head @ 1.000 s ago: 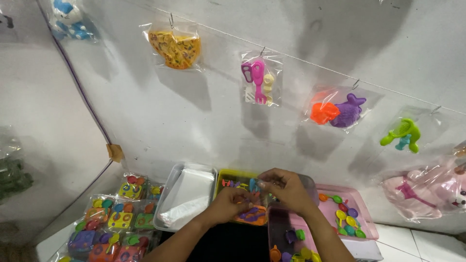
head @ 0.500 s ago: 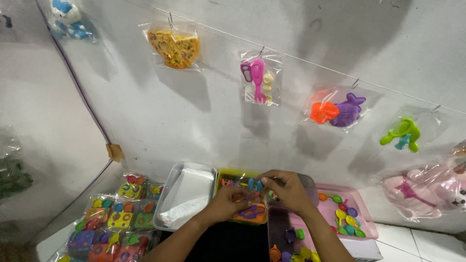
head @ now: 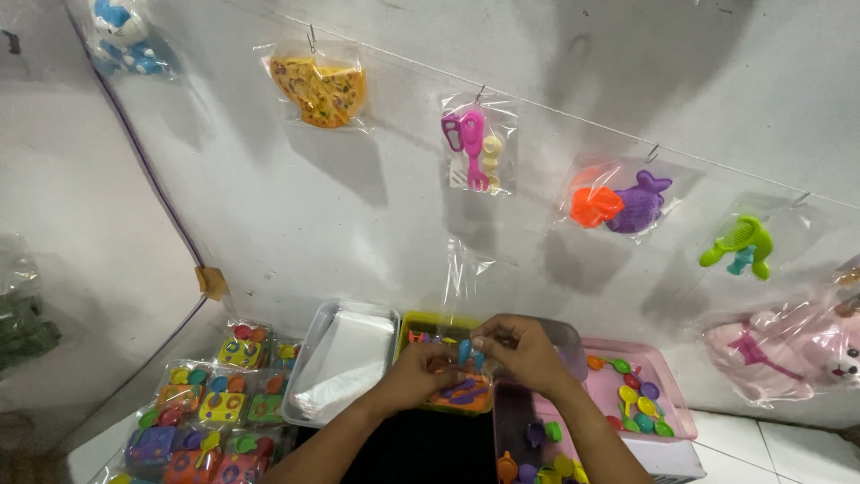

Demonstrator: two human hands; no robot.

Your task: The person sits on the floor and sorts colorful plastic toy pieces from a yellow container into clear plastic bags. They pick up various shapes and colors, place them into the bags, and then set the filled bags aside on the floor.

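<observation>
Left hand (head: pixel 414 375): closed on clear bag (head: pixel 466 278)
Right hand (head: pixel 522 348): pinching blue toy (head: pixel 465 351)
Risk: toy may slip into yellow tray (head: pixel 414 324) if the pinch loosens

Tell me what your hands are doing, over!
Left hand and right hand together, pinching a small blue toy piece over the yellow tray. Clear tray beside. Nothing blocking.

Clear bags of bright plastic toys (head: pixel 472 143) hang along a white wall (head: pixel 269 224); a grey empty tray (head: pixel 343 360) lies below.
</observation>
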